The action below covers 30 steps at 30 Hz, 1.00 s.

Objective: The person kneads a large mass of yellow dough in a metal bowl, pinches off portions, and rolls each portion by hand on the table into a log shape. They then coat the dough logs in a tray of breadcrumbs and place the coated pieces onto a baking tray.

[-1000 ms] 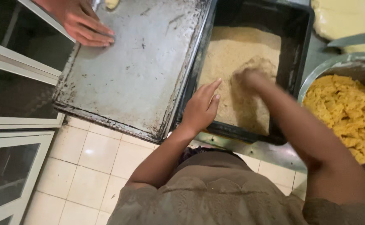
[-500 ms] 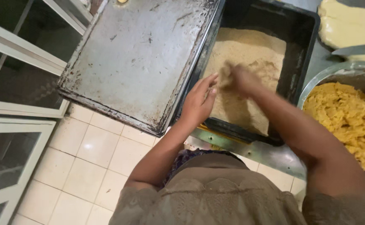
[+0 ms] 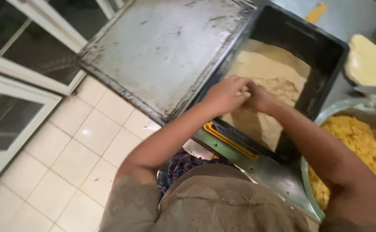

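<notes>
Our left hand (image 3: 226, 94) and right hand (image 3: 258, 99) meet, fingers curled together over the crumbs (image 3: 274, 81), apparently pressing something hidden between them; a light, even press would coat best. The crumbs, pale tan and fine, fill the black tub (image 3: 321, 47) beside the metal tray (image 3: 162, 51).

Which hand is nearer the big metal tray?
Left. The left hand is over the black tub of crumbs, next to the metal tray's edge; the right hand meets it from the side away from the tray.
</notes>
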### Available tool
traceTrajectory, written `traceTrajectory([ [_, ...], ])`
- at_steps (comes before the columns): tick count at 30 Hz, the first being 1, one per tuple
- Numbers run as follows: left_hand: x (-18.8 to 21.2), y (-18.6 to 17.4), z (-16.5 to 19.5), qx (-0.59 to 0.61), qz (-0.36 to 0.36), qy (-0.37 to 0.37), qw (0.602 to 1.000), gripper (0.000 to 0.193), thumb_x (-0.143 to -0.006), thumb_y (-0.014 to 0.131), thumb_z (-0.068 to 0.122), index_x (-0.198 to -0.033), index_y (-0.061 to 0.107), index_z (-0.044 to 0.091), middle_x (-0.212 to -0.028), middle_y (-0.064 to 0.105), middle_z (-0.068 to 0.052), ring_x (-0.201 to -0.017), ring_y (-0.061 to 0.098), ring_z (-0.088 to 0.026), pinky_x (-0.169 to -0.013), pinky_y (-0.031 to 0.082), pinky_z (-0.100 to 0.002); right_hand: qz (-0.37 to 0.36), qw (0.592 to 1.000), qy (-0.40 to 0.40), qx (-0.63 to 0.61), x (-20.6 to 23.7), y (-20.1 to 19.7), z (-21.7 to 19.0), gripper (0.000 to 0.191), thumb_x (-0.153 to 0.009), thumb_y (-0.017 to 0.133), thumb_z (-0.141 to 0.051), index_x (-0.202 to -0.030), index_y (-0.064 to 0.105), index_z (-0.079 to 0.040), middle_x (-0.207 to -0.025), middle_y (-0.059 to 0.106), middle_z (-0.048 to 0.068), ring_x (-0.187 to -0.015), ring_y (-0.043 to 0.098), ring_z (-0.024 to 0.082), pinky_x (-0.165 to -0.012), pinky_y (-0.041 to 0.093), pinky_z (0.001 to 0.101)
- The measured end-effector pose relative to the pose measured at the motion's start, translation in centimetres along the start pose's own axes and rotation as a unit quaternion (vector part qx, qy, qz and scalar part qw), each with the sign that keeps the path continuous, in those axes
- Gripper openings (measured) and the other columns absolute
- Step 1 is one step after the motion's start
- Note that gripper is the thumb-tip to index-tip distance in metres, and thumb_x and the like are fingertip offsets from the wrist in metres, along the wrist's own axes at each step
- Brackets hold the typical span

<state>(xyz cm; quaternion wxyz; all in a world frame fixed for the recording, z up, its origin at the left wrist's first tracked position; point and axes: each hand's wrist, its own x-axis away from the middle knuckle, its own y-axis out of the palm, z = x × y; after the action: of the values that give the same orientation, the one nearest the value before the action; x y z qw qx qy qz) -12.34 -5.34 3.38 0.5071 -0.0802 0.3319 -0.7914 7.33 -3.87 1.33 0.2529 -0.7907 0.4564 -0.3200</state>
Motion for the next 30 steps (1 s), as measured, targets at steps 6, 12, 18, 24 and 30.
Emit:
traceTrajectory([
  [6,-5.9,1.4,-1.7,-0.204,-0.214,-0.006,0.955,0.039,-0.08,0.078,0.026,-0.116,0.074,0.013,-0.116,0.072,-0.013,-0.109,0.069,-0.034,-0.09,0.055,-0.046,-0.072,0.994,0.037,0.075,-0.1,1.6,0.3,0.069,-0.071,0.091,-0.022,-0.132,0.063,-0.004,-0.125,0.072,0.018,-0.112,0.068,0.03,-0.097,0.053,0.0434],
  [12,-8.6,2.1,-3.9,-0.112,-0.342,0.036,0.933,0.064,-0.065,0.085,0.013,-0.126,0.068,0.012,-0.118,0.074,-0.014,-0.108,0.07,-0.033,-0.087,0.056,-0.041,-0.131,0.949,0.233,-0.168,2.0,-2.5,0.8,0.068,-0.084,0.075,-0.03,-0.147,0.055,-0.017,-0.123,0.075,0.012,-0.104,0.071,0.023,-0.092,0.055,0.0378],
  [18,-8.3,3.7,-4.2,0.171,-0.259,0.133,0.941,0.073,-0.067,0.09,0.018,-0.132,0.061,0.003,-0.111,0.073,-0.016,-0.099,0.073,-0.025,-0.085,0.056,-0.037,0.023,0.835,0.229,-0.499,5.6,-4.0,4.3,0.052,-0.099,0.061,-0.042,-0.13,0.067,-0.001,-0.11,0.076,0.013,-0.089,0.069,0.023,-0.076,0.054,0.0373],
  [24,-8.8,6.4,-4.6,0.327,-0.399,-0.159,0.842,0.044,-0.089,0.08,0.012,-0.13,0.072,-0.002,-0.101,0.076,-0.018,-0.09,0.073,-0.026,-0.078,0.061,-0.038,0.152,0.84,0.173,-0.49,8.8,-2.1,4.9,0.04,-0.092,0.069,-0.02,-0.129,0.064,-0.005,-0.11,0.073,0.011,-0.096,0.069,0.02,-0.083,0.055,0.0356],
  [30,-8.7,5.7,-3.8,0.337,-0.282,-0.046,0.897,0.069,-0.077,0.09,0.012,-0.138,0.058,0.011,-0.121,0.071,-0.008,-0.1,0.073,-0.019,-0.085,0.061,-0.033,0.215,0.796,0.174,-0.539,8.8,-2.6,1.7,0.035,-0.096,0.07,-0.013,-0.129,0.066,-0.002,-0.11,0.072,0.013,-0.094,0.069,0.021,-0.084,0.055,0.0342],
])
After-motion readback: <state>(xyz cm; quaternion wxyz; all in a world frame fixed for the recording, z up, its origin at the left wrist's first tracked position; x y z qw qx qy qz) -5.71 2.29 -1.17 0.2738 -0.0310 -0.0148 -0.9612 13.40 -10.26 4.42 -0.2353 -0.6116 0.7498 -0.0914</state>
